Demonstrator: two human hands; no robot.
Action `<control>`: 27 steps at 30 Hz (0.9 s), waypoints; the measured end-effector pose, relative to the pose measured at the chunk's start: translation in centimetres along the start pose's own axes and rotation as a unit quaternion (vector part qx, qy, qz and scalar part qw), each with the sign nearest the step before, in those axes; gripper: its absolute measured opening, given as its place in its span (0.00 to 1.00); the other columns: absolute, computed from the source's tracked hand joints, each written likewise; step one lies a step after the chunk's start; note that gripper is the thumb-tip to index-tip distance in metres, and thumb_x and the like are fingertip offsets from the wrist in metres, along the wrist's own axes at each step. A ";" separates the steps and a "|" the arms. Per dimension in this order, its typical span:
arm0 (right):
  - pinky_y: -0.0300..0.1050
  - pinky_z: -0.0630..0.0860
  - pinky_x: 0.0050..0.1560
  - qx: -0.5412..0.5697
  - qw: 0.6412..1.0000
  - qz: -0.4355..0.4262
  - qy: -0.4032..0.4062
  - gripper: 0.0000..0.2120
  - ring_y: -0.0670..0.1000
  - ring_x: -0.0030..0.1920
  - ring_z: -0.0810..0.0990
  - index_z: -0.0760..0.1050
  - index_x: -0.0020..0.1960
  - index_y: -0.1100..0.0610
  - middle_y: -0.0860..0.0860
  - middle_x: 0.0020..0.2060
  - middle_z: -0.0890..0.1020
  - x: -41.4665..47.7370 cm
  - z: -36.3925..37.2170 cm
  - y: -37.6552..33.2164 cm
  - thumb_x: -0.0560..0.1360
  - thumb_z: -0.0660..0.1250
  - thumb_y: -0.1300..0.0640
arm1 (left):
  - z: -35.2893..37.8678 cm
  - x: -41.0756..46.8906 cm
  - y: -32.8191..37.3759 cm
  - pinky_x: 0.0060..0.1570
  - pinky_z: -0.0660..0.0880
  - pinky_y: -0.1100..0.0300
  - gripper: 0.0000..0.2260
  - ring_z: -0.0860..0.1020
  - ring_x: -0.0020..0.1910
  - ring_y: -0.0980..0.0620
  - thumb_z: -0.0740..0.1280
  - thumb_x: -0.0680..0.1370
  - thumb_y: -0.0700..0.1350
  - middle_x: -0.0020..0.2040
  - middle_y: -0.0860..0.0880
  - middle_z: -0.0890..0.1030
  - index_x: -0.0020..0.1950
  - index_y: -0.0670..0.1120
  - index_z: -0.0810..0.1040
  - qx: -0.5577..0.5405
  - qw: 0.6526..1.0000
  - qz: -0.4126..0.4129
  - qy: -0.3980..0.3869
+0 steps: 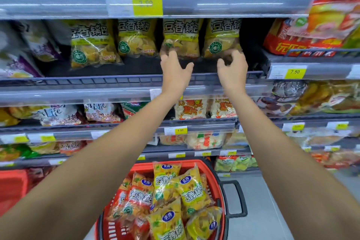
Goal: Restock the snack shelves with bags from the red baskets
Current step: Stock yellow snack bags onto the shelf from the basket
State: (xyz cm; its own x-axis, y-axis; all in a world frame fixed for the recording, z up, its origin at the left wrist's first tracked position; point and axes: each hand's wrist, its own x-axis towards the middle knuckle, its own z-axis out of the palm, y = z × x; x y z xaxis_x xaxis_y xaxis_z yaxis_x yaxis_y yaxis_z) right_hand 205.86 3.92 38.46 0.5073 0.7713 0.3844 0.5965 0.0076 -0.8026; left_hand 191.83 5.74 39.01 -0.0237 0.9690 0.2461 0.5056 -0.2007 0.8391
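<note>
Several yellow snack bags stand in a row on the upper shelf (97, 81). My left hand (175, 68) reaches up with its fingers against the bottom of the third yellow bag (181, 39), thumb spread aside. My right hand (232, 64) is at the fourth yellow bag (222, 37), with fingers and thumb curled round its lower edge. Below my arms sits a red basket (144, 165) with a black handle (236, 198), holding several yellow and orange-red bags (192, 191).
A dark gap (251, 45) lies right of the fourth bag, then red packs (300, 45) on the neighbouring shelf. Purple bags (39, 45) stand at the left. Lower shelves hold other snacks. A second red basket (11, 185) is at the left edge, with grey floor (272, 210) at the right.
</note>
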 end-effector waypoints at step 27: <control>0.46 0.72 0.55 -0.133 0.856 0.339 -0.367 0.17 0.56 0.55 0.77 0.71 0.66 0.60 0.57 0.58 0.78 -30.6 5.3 21.6 0.78 0.62 0.62 | -0.1 -31.9 -29.2 0.46 0.74 0.58 0.11 0.79 0.47 0.44 0.62 0.78 0.42 0.46 0.40 0.80 0.53 0.36 0.78 0.114 0.843 -0.453 -0.268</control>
State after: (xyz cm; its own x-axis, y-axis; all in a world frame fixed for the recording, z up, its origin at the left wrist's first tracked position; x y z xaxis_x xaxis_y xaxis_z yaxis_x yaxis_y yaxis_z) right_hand 199.93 -16.16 6.97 0.3230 0.7340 -0.5975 0.4894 -0.6699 -0.5584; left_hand 177.79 -19.32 6.69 -0.1276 0.6481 -0.7508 0.6438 0.6300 0.4344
